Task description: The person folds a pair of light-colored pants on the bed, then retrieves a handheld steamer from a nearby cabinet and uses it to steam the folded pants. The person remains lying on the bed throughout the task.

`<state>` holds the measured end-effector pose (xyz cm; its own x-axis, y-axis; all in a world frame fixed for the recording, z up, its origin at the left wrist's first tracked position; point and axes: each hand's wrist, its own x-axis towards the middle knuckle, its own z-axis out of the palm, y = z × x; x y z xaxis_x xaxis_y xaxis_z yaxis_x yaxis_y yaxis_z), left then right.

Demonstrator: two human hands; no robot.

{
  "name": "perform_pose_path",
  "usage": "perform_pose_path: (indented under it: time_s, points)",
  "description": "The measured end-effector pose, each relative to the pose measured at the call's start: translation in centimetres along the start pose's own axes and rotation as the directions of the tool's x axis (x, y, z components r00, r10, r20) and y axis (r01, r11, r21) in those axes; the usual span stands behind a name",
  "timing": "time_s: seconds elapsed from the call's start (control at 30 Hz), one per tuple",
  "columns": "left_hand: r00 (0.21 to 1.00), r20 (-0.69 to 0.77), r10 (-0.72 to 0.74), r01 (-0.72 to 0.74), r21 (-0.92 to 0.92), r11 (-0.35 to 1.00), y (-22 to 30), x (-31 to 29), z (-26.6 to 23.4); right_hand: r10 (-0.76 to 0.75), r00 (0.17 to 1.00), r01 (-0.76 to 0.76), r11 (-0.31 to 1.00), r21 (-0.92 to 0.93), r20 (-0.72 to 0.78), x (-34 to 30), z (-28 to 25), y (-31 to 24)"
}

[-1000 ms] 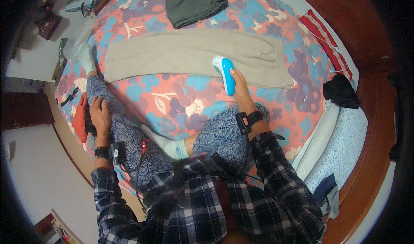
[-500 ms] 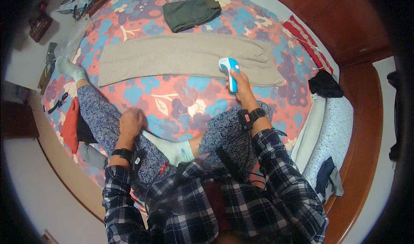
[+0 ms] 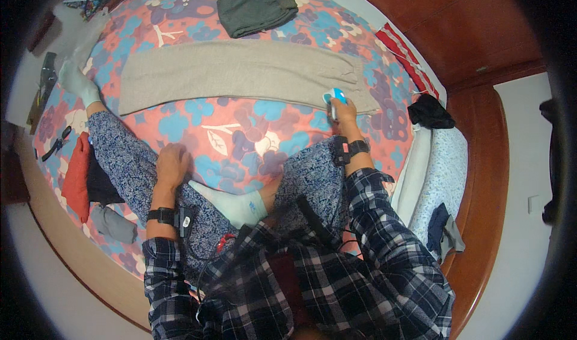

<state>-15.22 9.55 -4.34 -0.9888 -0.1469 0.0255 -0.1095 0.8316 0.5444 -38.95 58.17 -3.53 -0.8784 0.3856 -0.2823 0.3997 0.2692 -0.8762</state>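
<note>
A long beige knit garment (image 3: 234, 72), which looks like trousers folded lengthwise, lies across the bed in front of me. My right hand (image 3: 344, 110) is wrapped round a white and blue fabric shaver (image 3: 334, 94). The shaver's head is over the garment's lower right part, near some creases; whether it presses on the cloth I cannot tell. On my bent left leg rests my left hand (image 3: 173, 162), holding nothing, its fingers loosely laid over the patterned trouser leg (image 3: 129, 153).
A folded dark green garment (image 3: 255, 14) lies beyond the beige one on the flowered bedspread (image 3: 210, 150). Red (image 3: 78, 174) and grey (image 3: 114, 224) cloths lie at the left, near a black-handled tool (image 3: 57, 143). A black cloth (image 3: 431, 112) and a pillow (image 3: 442, 177) are at the right.
My right hand has carried the fabric shaver rightward along the garment and tilted it differently. The whole view has shifted a little. My left hand remains on the leg.
</note>
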Motion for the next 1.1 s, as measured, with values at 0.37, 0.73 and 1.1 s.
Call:
perform_pose_path:
  time_s: [0.37,0.73,1.1]
  points:
    - [0.998,0.047,-0.052,0.052,0.005,0.999,1.6,0.3,0.0,-0.285,0.946,0.313,0.924,-0.22,0.153,-1.1,3.5,0.8]
    - [0.995,-0.005,-0.101,0.101,-0.001,0.995,3.6,1.8,0.2,-0.325,0.88,0.383,0.917,-0.11,0.346,-4.1,8.6,-0.5]
    - [0.99,-0.039,0.133,-0.111,0.349,0.931,2.3,11.2,1.5,-0.326,0.841,0.425,0.893,-0.152,0.432,-6.4,12.1,-2.8]
